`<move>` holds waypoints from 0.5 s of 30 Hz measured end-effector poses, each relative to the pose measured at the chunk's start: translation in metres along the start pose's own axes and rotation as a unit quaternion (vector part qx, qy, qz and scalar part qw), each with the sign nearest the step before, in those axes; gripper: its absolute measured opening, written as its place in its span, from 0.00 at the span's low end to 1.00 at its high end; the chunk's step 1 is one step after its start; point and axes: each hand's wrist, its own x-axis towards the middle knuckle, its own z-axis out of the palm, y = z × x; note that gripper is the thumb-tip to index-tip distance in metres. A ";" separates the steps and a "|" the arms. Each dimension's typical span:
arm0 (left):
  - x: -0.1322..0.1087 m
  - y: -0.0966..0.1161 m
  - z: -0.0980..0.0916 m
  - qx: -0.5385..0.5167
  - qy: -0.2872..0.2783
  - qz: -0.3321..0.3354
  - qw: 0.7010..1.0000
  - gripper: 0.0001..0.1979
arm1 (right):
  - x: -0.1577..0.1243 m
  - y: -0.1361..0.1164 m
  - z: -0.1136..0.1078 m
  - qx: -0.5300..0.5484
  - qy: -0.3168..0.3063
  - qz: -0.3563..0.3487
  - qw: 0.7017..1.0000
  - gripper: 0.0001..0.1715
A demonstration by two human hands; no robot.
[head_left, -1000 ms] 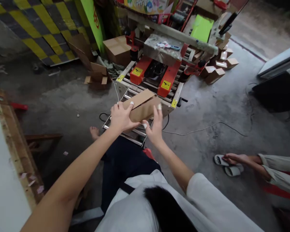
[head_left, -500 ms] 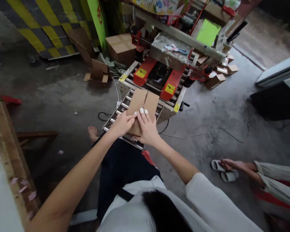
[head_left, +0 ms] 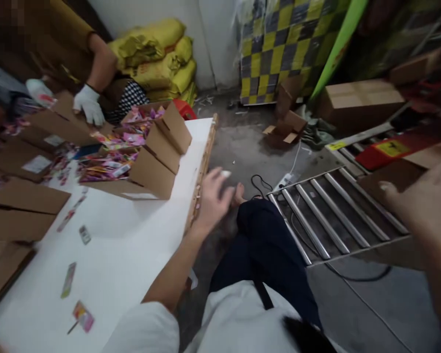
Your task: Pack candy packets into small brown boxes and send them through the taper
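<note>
My left hand (head_left: 213, 200) is in the air by the white table's wooden edge, fingers apart and slightly bent, with nothing in it. The nearest things to it are open cardboard boxes (head_left: 152, 169) filled with small colourful packets (head_left: 112, 164). On the right, my right hand (head_left: 422, 198) is blurred, its fingers stretched out against a cardboard box (head_left: 387, 182) at the red-armed machine (head_left: 393, 146). That box lies at the far end of the roller conveyor (head_left: 318, 215), partly hidden by the hand.
Loose packets (head_left: 84, 316) lie on the white table (head_left: 132, 264). Across it, a co-worker's white-gloved hand (head_left: 89, 104) touches a box. Yellow sacks (head_left: 161, 59) are stacked by the wall. An opened carton (head_left: 288, 127) and a power strip (head_left: 284, 180) are on the floor.
The view has swung left to the table. My left hand has left the cardboard box and moved toward the table. The box has moved forward to the machine, with my right hand at it.
</note>
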 end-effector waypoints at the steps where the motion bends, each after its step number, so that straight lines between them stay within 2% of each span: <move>1: 0.002 -0.024 -0.037 0.083 0.079 -0.036 0.993 0.18 | -0.022 -0.016 0.010 -0.031 -0.022 0.031 0.999 0.59; 2: 0.006 -0.048 -0.072 0.162 0.142 -0.083 0.973 0.19 | -0.045 -0.034 0.021 -0.041 -0.066 0.057 0.995 0.60; 3: 0.012 -0.073 -0.102 0.231 0.178 -0.127 0.948 0.22 | -0.068 -0.052 0.034 -0.027 -0.105 0.078 0.991 0.61; 4: 0.018 -0.097 -0.126 0.290 0.190 -0.171 0.922 0.27 | -0.088 -0.070 0.049 0.017 -0.144 0.090 0.985 0.62; 5: 0.026 -0.119 -0.143 0.331 0.173 -0.211 0.903 0.30 | -0.106 -0.086 0.065 0.077 -0.171 0.094 0.978 0.60; 6: 0.033 -0.139 -0.155 0.353 0.128 -0.245 0.894 0.28 | -0.119 -0.101 0.080 0.134 -0.184 0.089 0.970 0.56; 8: 0.044 -0.166 -0.167 0.364 0.018 -0.281 0.888 0.20 | -0.136 -0.130 0.105 0.232 -0.210 0.075 0.947 0.46; 10: 0.048 -0.176 -0.173 0.352 -0.047 -0.283 0.891 0.18 | -0.146 -0.164 0.119 0.324 -0.269 0.093 0.902 0.36; 11: 0.047 -0.175 -0.176 0.347 -0.051 -0.279 0.894 0.19 | -0.150 -0.185 0.121 0.368 -0.308 0.110 0.870 0.32; 13: 0.038 -0.161 -0.186 0.320 -0.020 -0.266 0.909 0.21 | -0.160 -0.235 0.124 0.450 -0.388 0.163 0.788 0.29; 14: 0.032 -0.149 -0.192 0.298 -0.002 -0.256 0.920 0.21 | -0.167 -0.263 0.125 0.471 -0.420 0.188 0.753 0.32; 15: 0.025 -0.135 -0.197 0.272 0.017 -0.243 0.931 0.21 | -0.174 -0.292 0.127 0.503 -0.455 0.241 0.694 0.36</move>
